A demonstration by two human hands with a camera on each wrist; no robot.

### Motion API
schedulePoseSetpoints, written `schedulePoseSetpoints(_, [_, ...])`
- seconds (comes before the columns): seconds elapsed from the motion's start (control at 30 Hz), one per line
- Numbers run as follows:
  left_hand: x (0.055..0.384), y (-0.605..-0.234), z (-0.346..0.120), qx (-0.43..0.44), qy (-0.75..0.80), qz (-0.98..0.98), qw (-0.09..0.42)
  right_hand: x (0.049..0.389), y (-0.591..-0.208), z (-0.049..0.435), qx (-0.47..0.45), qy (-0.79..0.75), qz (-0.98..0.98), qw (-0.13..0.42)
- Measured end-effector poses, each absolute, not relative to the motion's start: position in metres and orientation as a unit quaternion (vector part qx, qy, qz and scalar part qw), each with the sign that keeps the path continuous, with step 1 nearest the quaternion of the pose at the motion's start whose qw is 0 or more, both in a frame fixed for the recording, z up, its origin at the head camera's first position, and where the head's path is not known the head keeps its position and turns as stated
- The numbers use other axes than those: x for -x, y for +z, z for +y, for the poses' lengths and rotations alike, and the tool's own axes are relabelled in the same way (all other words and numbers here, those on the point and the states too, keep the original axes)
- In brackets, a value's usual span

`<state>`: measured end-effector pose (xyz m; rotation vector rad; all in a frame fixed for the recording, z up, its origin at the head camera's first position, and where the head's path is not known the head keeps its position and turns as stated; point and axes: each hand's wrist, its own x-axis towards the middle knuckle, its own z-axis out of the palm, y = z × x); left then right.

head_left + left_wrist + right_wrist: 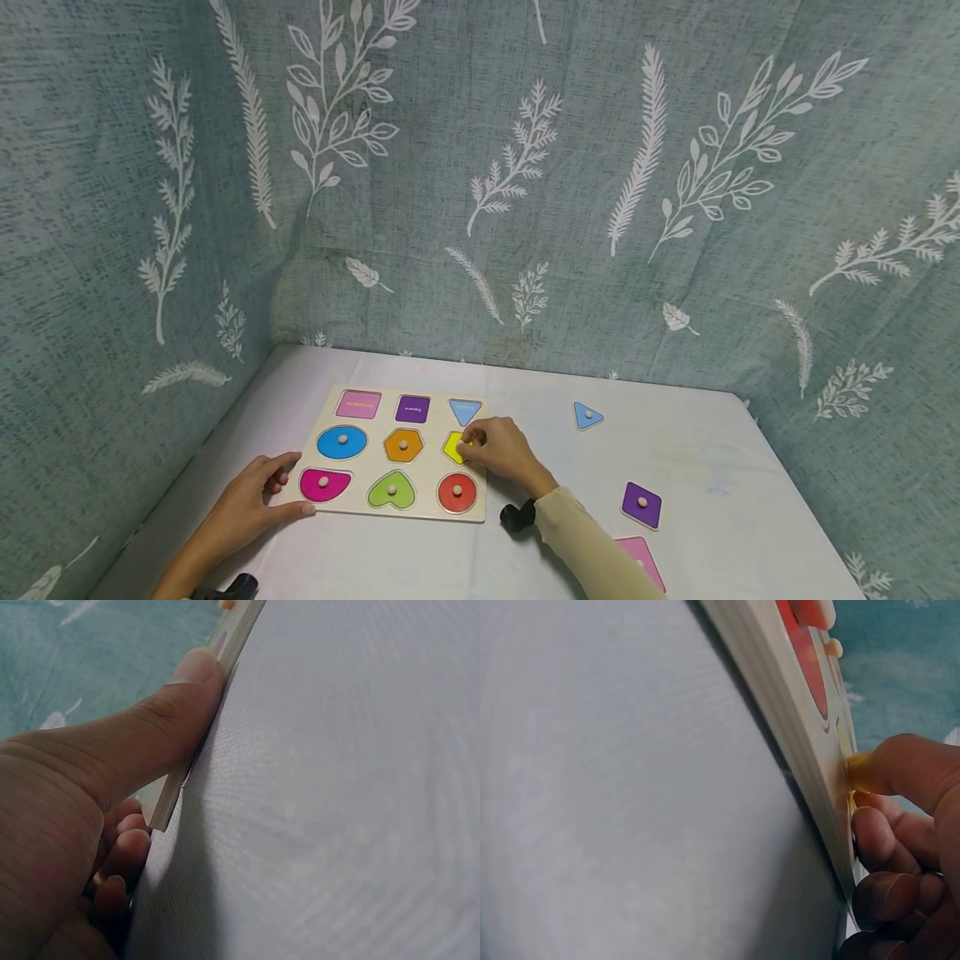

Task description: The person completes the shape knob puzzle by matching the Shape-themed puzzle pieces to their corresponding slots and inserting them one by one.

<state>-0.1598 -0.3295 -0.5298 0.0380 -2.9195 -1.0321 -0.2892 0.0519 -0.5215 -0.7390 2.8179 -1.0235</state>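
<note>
A wooden peg puzzle board (352, 508) lies on the white-covered table. My left hand (251, 498) holds its near left corner; in the left wrist view the thumb (196, 671) lies along the board's edge. My right hand (502, 450) pinches the knob of a yellow puzzle piece (451, 447), which sits at its slot on the right side; the fingers partly cover it. Set in the board are a blue oval (342, 451), an orange hexagon (403, 456), a magenta piece (324, 492), a green heart (392, 502) and a red circle (457, 502).
The far row shows bare rectangle (358, 404), square (412, 409) and triangle (465, 411) recesses. Right of the board lie a light blue triangle (588, 416), a purple square (641, 505) and a pink piece (638, 553) partly behind the right sleeve. Patterned cloth (570, 208) hangs behind.
</note>
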Motion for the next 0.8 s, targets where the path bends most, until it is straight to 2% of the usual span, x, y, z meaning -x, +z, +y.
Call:
schedulePoseSetpoints(0.37, [0.160, -0.534, -0.330, -0.012, -0.333, -0.943, 0.026, 0.289, -0.521, 0.058, 0.230, -0.341, 0.910, 0.057])
schedulePoseSetpoints(0.8, [0.161, -0.536, -0.333, -0.006, -0.328, -0.944, 0.031, 0.309, -0.513, 0.113, 0.230, -0.358, 0.905, 0.009])
